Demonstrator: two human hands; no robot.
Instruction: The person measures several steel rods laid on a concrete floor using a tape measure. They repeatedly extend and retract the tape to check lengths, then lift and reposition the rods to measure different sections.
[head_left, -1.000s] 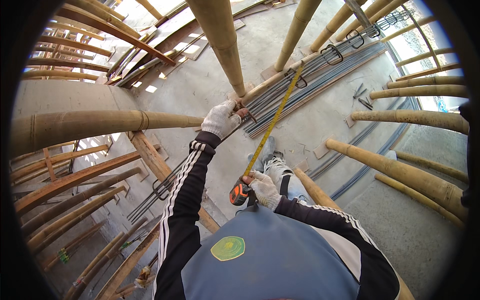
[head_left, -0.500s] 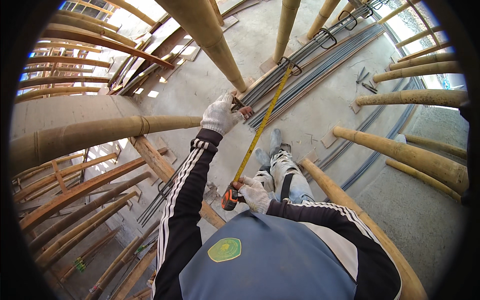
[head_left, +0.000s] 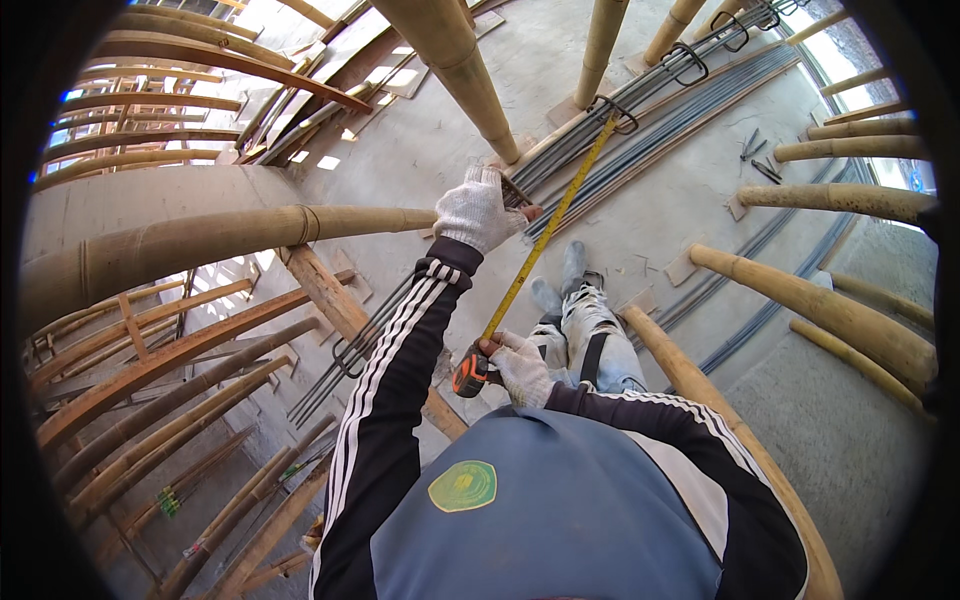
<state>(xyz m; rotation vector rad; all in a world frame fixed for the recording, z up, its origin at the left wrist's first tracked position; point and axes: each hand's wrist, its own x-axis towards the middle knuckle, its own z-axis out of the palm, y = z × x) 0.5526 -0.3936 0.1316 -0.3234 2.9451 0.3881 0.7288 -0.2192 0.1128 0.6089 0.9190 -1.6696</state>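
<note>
My right hand [head_left: 522, 372], in a white knit glove with bare fingertips, grips an orange and black tape measure [head_left: 469, 371] close to my body. Its yellow blade [head_left: 545, 235] runs out straight, away from me to the right, and its far end is at a bent steel stirrup [head_left: 613, 114] around a bundle of rebar [head_left: 580, 137]. At the bundle's near end, my gloved left hand [head_left: 478, 212] is closed around a dark metal stirrup [head_left: 513, 192]. The fingers partly hide that stirrup, and the thumb sticks out to the right.
Bamboo poles [head_left: 450, 75] stand all around, one [head_left: 230, 240] reaching close to my left forearm. More long steel bars [head_left: 755, 290] lie on the concrete floor at right, with pliers-like tools [head_left: 765, 170] nearby. A wooden beam [head_left: 325, 290] and bent bars [head_left: 345, 355] are left of me.
The whole scene has shifted slightly to the right in view. Both hands keep their holds, and the tape blade stays stretched along the rebar bundle.
</note>
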